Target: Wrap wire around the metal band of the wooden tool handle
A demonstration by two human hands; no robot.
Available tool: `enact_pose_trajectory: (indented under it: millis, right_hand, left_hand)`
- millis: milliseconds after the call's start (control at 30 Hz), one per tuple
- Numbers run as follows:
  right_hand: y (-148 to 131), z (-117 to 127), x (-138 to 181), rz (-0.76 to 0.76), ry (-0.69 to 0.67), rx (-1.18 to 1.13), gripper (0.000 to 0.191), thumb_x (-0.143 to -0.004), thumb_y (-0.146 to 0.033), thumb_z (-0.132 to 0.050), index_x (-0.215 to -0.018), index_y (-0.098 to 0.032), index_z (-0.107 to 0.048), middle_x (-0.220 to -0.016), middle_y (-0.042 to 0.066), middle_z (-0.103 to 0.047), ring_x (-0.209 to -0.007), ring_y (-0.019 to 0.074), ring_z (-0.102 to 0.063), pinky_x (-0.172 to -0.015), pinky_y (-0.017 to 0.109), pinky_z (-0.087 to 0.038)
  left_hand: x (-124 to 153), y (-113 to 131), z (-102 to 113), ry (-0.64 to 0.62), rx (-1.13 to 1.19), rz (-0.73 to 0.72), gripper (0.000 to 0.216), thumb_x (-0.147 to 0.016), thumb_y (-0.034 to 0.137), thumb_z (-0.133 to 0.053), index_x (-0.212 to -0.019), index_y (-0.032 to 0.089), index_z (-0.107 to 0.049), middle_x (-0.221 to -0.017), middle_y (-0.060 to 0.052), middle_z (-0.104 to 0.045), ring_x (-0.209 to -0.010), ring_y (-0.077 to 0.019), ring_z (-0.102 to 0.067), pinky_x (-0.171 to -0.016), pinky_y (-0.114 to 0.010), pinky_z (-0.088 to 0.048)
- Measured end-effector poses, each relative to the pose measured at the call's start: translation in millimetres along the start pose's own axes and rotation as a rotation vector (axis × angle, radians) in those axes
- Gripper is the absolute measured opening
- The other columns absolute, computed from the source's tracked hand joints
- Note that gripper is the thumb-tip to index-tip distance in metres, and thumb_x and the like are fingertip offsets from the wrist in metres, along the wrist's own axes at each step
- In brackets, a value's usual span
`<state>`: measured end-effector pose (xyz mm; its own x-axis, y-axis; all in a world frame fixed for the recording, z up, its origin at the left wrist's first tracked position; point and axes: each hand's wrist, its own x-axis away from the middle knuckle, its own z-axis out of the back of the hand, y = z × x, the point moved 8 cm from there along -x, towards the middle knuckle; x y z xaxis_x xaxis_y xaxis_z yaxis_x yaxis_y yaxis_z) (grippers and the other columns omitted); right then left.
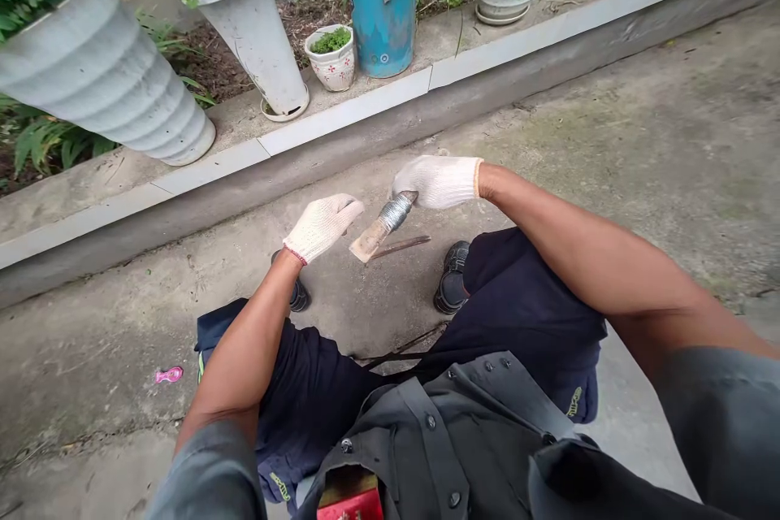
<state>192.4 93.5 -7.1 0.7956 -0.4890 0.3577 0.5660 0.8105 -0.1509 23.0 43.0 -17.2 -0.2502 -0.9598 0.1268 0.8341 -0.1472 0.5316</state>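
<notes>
My right hand (435,181), in a white knitted glove, is closed around one end of a piece of wood (367,242). Silvery wire (396,211) is wound tightly round the wood just below the glove. Its pale, flat end points down and left. My left hand (326,226), gloved too, is a little to the left of the wood, apart from it. Its fingers are pressed together, and whatever they pinch is hidden or too thin to see. A thin brown strip (402,246) shows on the concrete below the wood, between my shoes.
Ahead runs a low tiled kerb (341,118). On it stand a ribbed white pot (122,81), a tall white pot (259,36), a small patterned pot (334,69) and a blue bucket (383,16). A pink object (169,374) lies on the concrete at left.
</notes>
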Motion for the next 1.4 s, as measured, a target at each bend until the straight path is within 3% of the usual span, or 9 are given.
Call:
enact_pose_trajectory:
  millis: [200,333,500,700,833,1033,1133,1267,1400]
  right_hand:
    - [11,22,2,-0.183,0.216,-0.157,0.025,-0.091,-0.030,-0.064,-0.109,-0.015,-0.075,-0.093,0.009,-0.074,-0.079,0.0203,-0.063,-0.068,0.030,-0.038]
    - [37,32,-1,-0.414,0.350,-0.023,0.028,-0.095,-0.019,-0.057,-0.114,-0.014,-0.075,-0.104,0.016,-0.076,-0.091,0.0257,-0.069,-0.076,0.033,-0.042]
    - [38,12,-5,-0.453,0.098,0.266,0.016,-0.092,-0.012,-0.064,-0.097,-0.006,-0.077,-0.096,0.018,-0.075,-0.099,0.0282,-0.069,-0.091,0.040,-0.042]
    - [9,-25,10,-0.025,-0.195,0.032,0.020,-0.080,-0.005,-0.065,-0.094,-0.014,-0.075,-0.078,0.003,-0.068,-0.072,0.0138,-0.054,-0.072,0.032,-0.034]
    - [5,-6,16,0.020,-0.049,-0.165,0.010,-0.085,-0.018,-0.067,-0.093,-0.014,-0.072,-0.076,-0.001,-0.063,-0.068,0.0112,-0.048,-0.065,0.028,-0.030]
    - [24,26,9,-0.253,0.263,-0.179,0.027,-0.091,-0.035,-0.069,-0.109,-0.016,-0.073,-0.088,0.004,-0.071,-0.075,0.0154,-0.059,-0.068,0.028,-0.037]
    - [38,33,7,-0.426,0.351,-0.072,0.025,-0.095,-0.027,-0.060,-0.113,-0.018,-0.074,-0.100,0.012,-0.075,-0.087,0.0244,-0.067,-0.075,0.033,-0.045]
    - [41,24,2,-0.522,0.216,0.166,0.017,-0.095,-0.012,-0.060,-0.101,-0.010,-0.076,-0.106,0.023,-0.076,-0.106,0.0323,-0.069,-0.096,0.045,-0.046]
    - [31,2,-1,-0.445,0.058,0.201,0.015,-0.094,-0.012,-0.062,-0.088,-0.007,-0.074,-0.093,0.017,-0.075,-0.108,0.0288,-0.069,-0.100,0.043,-0.042]
  left_hand:
    - [1,9,-33,-0.107,0.094,-0.025,0.039,-0.108,0.039,-0.041,-0.093,0.020,-0.072,-0.077,-0.002,-0.071,-0.077,-0.0193,-0.067,-0.080,-0.031,-0.049]
    - [4,19,-38,-0.169,0.013,-0.052,0.039,-0.109,0.042,-0.041,-0.094,0.022,-0.071,-0.080,0.000,-0.073,-0.082,-0.0199,-0.068,-0.080,-0.030,-0.047]
    - [2,17,-20,-0.123,-0.231,-0.050,0.040,-0.110,0.039,-0.039,-0.096,0.021,-0.071,-0.082,-0.002,-0.072,-0.074,-0.0188,-0.063,-0.071,-0.030,-0.040]
    - [3,8,-14,-0.145,-0.186,-0.035,0.038,-0.105,0.047,-0.048,-0.105,0.022,-0.076,-0.100,-0.005,-0.079,-0.083,-0.0206,-0.064,-0.077,-0.030,-0.042]
    - [7,13,-18,-0.163,0.010,-0.105,0.035,-0.101,0.048,-0.049,-0.103,0.024,-0.075,-0.096,-0.006,-0.079,-0.088,-0.0221,-0.066,-0.084,-0.031,-0.048]
    - [7,25,-21,-0.132,0.112,-0.102,0.045,-0.108,0.045,-0.036,-0.089,0.022,-0.070,-0.091,-0.003,-0.077,-0.095,-0.0214,-0.070,-0.100,-0.034,-0.049]
    - [5,20,-22,-0.151,0.041,-0.034,0.041,-0.108,0.043,-0.039,-0.089,0.022,-0.069,-0.086,-0.001,-0.075,-0.089,-0.0203,-0.069,-0.091,-0.032,-0.047]
    - [3,6,-18,-0.141,-0.165,0.024,0.042,-0.107,0.044,-0.041,-0.085,0.022,-0.069,-0.078,-0.003,-0.072,-0.071,-0.0200,-0.060,-0.076,-0.033,-0.042]
    - [2,9,-11,-0.100,-0.299,-0.060,0.040,-0.108,0.042,-0.042,-0.089,0.022,-0.070,-0.086,-0.004,-0.073,-0.072,-0.0192,-0.054,-0.071,-0.033,-0.035]
